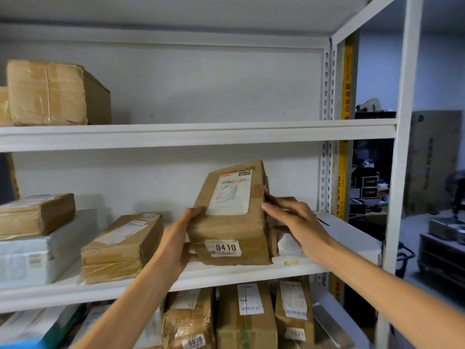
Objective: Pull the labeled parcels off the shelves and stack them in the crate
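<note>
Squarely between the two hands sits the 0410 parcel [231, 222], on the middle shelf [251, 273] just right of centre. Its long axis runs away from the person toward the back wall. The far end is tipped up and the near end juts slightly past the shelf's front edge, so the way out looks to be straight back toward the body. The left hand [176, 243] grasps the near left corner, thumb over the top edge. The right hand [294, 220] lies along the right side with fingers looking straight, pressing rather than wrapping. Both hands are equally close. It is a brown, creased, taped cardboard box with a white shipping label [230, 195] on top and a number sticker [224, 247] on its near end. No crate is clearly in view.
</note>
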Demonstrator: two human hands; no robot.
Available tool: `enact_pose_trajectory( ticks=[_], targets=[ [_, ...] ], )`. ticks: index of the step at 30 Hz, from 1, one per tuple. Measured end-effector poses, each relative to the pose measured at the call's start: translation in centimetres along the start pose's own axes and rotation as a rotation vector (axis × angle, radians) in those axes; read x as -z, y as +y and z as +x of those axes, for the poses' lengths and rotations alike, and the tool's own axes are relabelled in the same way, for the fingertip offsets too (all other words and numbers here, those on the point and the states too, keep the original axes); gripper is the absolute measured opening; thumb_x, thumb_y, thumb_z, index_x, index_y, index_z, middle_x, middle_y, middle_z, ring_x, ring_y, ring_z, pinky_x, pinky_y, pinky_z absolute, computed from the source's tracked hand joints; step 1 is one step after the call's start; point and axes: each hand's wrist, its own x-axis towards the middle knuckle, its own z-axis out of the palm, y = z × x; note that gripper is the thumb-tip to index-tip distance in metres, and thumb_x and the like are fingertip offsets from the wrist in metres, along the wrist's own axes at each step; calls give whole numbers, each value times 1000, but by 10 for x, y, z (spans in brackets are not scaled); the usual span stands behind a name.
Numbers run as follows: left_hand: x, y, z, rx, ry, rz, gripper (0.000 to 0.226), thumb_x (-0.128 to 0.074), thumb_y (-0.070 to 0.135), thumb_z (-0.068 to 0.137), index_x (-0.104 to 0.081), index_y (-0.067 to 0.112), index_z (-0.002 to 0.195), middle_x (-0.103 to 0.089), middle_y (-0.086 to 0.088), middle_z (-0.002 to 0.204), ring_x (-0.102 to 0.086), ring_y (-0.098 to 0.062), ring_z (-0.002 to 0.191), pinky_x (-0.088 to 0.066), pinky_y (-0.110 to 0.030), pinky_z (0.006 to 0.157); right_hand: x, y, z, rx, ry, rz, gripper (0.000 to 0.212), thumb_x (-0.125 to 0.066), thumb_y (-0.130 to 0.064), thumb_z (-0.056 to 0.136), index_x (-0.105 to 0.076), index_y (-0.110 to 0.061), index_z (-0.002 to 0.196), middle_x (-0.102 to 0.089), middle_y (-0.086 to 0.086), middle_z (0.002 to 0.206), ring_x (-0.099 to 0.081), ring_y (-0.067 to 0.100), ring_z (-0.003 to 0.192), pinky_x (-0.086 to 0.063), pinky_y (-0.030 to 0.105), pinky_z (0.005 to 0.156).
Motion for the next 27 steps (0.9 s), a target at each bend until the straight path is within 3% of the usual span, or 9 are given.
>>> enact_pose_trajectory(
  ticks=[2,5,8,11,13,16,20,23,27],
  targets=[
    [4,2,3,108,-13,-30,36,-70,42,76,-66,14,99,-65,-11,85,-63,-29,73,-53,-41,66,-2,-14,3,56,-39,-64,36,-68,-64,67,-77,-39,92,-61,-5,115,-57,13,115,-44,37,103],
    [6,5,2,102,-49,22,57,-65,56,69,-64,15,109,-63,-11,95,-56,-30,88,-49,-40,72,-1,-24,6,72,-73,-48,37,-71,-55,65,-79,-30,92,-60,-7,117,-55,9,115,-43,32,100],
    [5,7,-3,48,-11,58,74,-57,72,66,-57,20,119,-64,-11,114,-62,-34,103,-53,-39,71,-1,-24,5,42,-89,91,44,-77,-45,58,-75,-25,98,-64,-1,118,-60,20,113,-47,33,93],
    [3,13,-12,-25,-21,152,80,-52,80,63,-62,21,116,-64,-14,115,-67,-38,95,-54,-33,60,2,-24,9,1,-91,155,66,-84,-55,49,-73,-19,103,-71,7,112,-64,27,110,-49,37,89],
    [3,18,-20,-48,-37,197,76,-50,79,64,-65,20,110,-65,-16,110,-70,-36,88,-54,-31,59,4,-26,12,-26,-137,196,77,-87,-63,41,-74,-18,103,-72,8,111,-68,23,103,-50,31,82],
    [1,20,-30,-113,-75,267,68,-52,73,62,-67,21,104,-66,-15,100,-71,-30,80,-53,-29,63,7,-32,15,-21,-149,234,79,-84,-70,37,-77,-20,99,-73,7,106,-70,17,92,-50,24,72],
    [1,23,-30,-142,-60,345,73,-59,71,58,-71,11,98,-70,-12,101,-69,-24,93,-57,-30,72,5,-42,18,7,-78,201,56,-67,-59,65,-76,-11,91,-74,9,86,-68,23,81,-51,32,74],
    [3,28,-23,-135,20,336,77,-66,76,58,-72,9,95,-76,-7,85,-70,-20,88,-58,-33,78,-1,-45,20,-10,-42,70,73,-65,-68,60,-74,-4,95,-74,18,90,-70,33,85,-56,44,83],
    [11,36,-21,-128,18,371,80,-71,74,54,-68,5,95,-75,-9,83,-70,-17,81,-53,-24,66,-1,-45,16,-34,-67,50,87,-70,-70,52,-71,1,101,-73,20,94,-70,36,88,-56,41,79]
  ],
)
